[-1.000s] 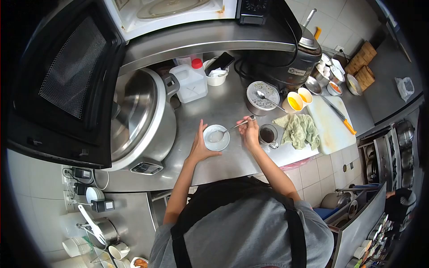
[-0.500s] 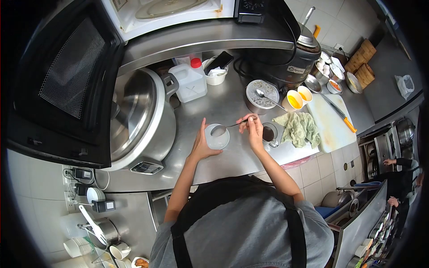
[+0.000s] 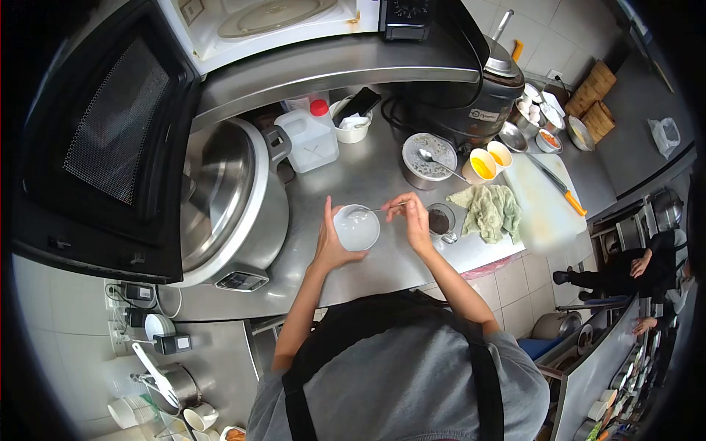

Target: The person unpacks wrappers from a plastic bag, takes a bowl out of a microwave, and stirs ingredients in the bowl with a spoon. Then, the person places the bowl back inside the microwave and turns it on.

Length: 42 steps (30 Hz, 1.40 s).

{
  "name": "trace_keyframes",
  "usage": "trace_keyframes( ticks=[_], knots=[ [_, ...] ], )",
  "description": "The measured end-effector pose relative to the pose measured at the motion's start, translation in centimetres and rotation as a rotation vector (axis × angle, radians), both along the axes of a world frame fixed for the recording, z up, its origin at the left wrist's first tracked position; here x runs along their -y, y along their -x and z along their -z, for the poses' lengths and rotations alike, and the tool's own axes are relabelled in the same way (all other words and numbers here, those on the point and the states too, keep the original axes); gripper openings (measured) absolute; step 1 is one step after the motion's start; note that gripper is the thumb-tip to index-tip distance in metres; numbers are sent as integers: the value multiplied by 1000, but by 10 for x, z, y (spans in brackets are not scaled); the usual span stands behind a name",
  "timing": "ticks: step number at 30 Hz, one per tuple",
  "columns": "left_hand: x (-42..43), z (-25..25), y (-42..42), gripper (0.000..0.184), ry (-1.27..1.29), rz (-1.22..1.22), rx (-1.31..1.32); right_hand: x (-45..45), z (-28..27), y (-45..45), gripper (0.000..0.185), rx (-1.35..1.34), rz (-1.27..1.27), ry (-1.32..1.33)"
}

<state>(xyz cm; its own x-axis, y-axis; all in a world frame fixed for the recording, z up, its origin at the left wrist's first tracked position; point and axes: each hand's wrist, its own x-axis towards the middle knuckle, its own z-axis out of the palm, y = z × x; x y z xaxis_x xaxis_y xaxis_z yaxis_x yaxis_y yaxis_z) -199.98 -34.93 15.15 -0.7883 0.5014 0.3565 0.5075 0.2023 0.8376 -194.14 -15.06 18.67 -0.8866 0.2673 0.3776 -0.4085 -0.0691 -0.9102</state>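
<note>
My left hand [image 3: 332,246] curves around the near left side of a small white bowl [image 3: 357,237], thumb along its near edge. A whitish, watery liquid seems to be in the bowl. My right hand [image 3: 414,222] pinches the handle of a metal spoon [image 3: 380,209], whose head dips into the bowl near its far rim. Just right of that hand stands a glass cup [image 3: 441,220] with dark liquid. Behind it, a round container [image 3: 426,173] of greyish, speckled food has another spoon [image 3: 440,163] lying across its top.
A crumpled green cloth [image 3: 487,212], two yellow-filled cups [image 3: 482,167] and a cutting board [image 3: 540,213] with an orange-handled knife [image 3: 566,195] are at right. At left are a large cooker [image 3: 268,220], a plastic jug [image 3: 309,143] and the open microwave door [image 3: 110,140]. A co-worker [image 3: 632,264] stands far right.
The spoon head has gone lower into the white bowl, and my right hand has shifted slightly left. The bowl is tilted a little differently. The co-worker at far right has moved more into view.
</note>
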Motion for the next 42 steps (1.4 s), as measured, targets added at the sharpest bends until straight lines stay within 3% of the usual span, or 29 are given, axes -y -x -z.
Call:
trace_keyframes(
  ticks=[2,13,25,32,42],
  knots=[
    [1,-12,-2,135,24,-16,-19,-5,-13,-6,44,28,42,-59],
    [0,-85,-14,139,68,-131,-147,-6,-70,-37,47,-95,6,112],
    [2,-159,-25,138,12,-112,-97,1,-119,-2,47,-292,-20,145],
    [3,-189,-32,137,8,-159,-102,-5,-149,-3,44,-262,73,210],
    [7,-210,-38,137,3,-197,-135,-10,-159,-9,37,-191,-155,436]
  ],
)
